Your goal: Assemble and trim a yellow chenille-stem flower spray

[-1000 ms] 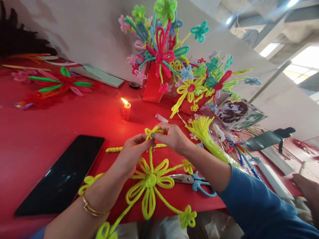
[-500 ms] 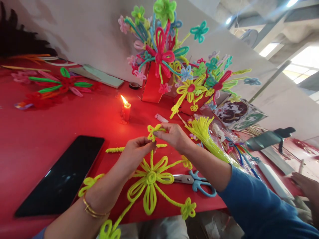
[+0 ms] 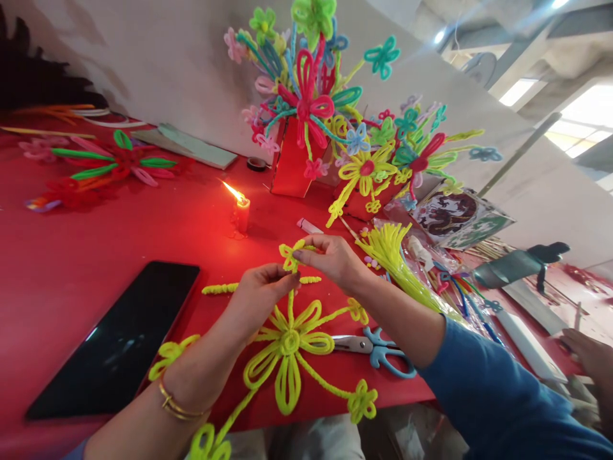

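A large yellow pipe-cleaner flower (image 3: pixel 289 343) lies near the table's front edge, with twisted stems running out to smaller flowers. At the tip of its upper stem is a small yellow pipe-cleaner flower (image 3: pixel 288 256). My left hand (image 3: pixel 271 287) pinches the stem just under that small flower. Its petals are gripped from the right between the thumb and finger of my right hand (image 3: pixel 330 259). Behind my left hand lies a coiled yellow pipe cleaner (image 3: pixel 220 289), partly hidden. Blue-handled scissors (image 3: pixel 378 351) rest beside the large flower, blade tips under a petal.
A lit red candle (image 3: pixel 242 214) burns just beyond my hands. A black tablet (image 3: pixel 119 338) lies left. Bouquets of pipe-cleaner flowers (image 3: pixel 311 108) stand at the back, with a yellow pipe-cleaner bundle (image 3: pixel 407 268) at right. Another person's hand (image 3: pixel 587 351) shows at far right.
The small flower has tilted slightly left between my fingers. Both hands keep nearly the same place and grip. The candle flame leans further left.
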Motion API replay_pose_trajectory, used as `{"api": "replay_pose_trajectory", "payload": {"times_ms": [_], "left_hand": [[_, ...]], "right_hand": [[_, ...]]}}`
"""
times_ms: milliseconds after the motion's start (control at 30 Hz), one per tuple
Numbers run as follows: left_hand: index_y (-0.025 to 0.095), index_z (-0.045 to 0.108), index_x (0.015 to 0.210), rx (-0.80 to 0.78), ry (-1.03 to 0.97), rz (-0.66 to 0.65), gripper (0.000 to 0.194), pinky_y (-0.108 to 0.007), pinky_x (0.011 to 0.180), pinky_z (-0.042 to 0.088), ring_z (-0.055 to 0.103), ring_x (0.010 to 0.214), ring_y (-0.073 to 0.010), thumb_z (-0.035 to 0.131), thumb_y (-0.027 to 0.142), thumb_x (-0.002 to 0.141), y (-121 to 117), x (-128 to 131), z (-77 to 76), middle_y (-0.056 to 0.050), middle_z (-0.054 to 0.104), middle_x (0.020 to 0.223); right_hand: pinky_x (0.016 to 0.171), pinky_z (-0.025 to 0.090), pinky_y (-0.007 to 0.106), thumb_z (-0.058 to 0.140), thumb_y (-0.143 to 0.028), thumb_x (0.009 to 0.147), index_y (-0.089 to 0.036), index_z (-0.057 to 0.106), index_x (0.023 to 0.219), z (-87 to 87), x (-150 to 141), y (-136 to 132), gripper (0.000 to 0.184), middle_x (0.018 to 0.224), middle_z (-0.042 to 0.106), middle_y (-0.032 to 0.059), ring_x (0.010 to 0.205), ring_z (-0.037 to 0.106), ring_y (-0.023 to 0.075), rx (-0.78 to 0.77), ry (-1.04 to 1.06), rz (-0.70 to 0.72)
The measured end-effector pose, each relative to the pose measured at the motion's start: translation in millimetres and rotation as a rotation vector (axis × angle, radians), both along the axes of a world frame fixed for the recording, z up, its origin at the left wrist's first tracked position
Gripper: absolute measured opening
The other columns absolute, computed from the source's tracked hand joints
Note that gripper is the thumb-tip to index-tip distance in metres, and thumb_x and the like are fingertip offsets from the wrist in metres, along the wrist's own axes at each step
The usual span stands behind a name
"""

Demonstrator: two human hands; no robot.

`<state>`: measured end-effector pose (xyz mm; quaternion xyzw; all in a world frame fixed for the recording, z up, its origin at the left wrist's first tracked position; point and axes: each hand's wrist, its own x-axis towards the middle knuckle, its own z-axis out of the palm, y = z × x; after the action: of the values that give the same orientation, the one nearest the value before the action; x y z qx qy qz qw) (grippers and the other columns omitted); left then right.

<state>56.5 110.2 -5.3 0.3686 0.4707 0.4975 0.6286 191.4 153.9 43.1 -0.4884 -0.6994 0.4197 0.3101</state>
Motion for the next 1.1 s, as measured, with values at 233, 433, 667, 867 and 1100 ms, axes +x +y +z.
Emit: {"api": "replay_pose_trajectory", "payload": {"times_ms": [233,433,667,867,1100], "left_hand": [[0.017,0.062,0.054,0.006,0.009,0.006,0.019,-0.021,0.057,0.037,0.049,0.054,-0.0089,0.074,0.032,0.055,1,0,-0.6,0.004,0.058,0.052],[0.016,0.062,0.056,0.001,0.010,0.017,0.019,-0.022,0.058,0.036,0.049,0.056,-0.0094,0.073,0.031,0.055,0,-1,-0.3,0.004,0.058,0.054],[0.016,0.063,0.059,-0.001,0.010,0.005,0.017,-0.021,0.057,0.035,0.048,0.055,-0.0090,0.073,0.030,0.055,1,0,-0.4,0.005,0.057,0.053],[0.016,0.063,0.057,-0.001,0.011,0.001,0.017,-0.022,0.058,0.035,0.047,0.056,-0.0091,0.073,0.029,0.055,1,-1,-0.8,0.004,0.056,0.054],[0.017,0.063,0.057,0.002,0.006,-0.005,0.017,-0.022,0.057,0.034,0.047,0.055,-0.0094,0.073,0.030,0.055,0,0,1.1,0.005,0.056,0.053]], "right_hand": [[0.055,0.037,0.022,0.057,-0.032,0.070,-0.016,0.060,0.067,-4.2,-1,0,0.016,0.060,0.054,-0.0036,0.056,0.048,0.0096,0.056,-0.039,-0.038],[0.072,0.045,0.026,0.063,-0.030,0.067,-0.017,0.058,0.098,-8.9,-2,0,0.034,0.082,0.062,0.0004,0.076,0.058,0.0129,-0.005,0.130,0.009],[0.078,0.047,0.027,0.061,-0.016,0.066,-0.018,0.054,0.098,-11.9,-3,-1,0.033,0.087,0.061,0.0008,0.082,0.058,0.0125,0.088,0.143,0.024],[0.076,0.048,0.028,0.060,-0.016,0.068,-0.019,0.051,0.100,-12.1,-4,-4,0.034,0.084,0.058,0.0002,0.079,0.058,0.0125,0.122,0.132,0.002],[0.073,0.047,0.028,0.060,-0.022,0.070,-0.019,0.049,0.111,-7.2,-4,-1,0.042,0.081,0.058,0.0000,0.079,0.058,0.0131,0.093,0.098,0.011]]}}
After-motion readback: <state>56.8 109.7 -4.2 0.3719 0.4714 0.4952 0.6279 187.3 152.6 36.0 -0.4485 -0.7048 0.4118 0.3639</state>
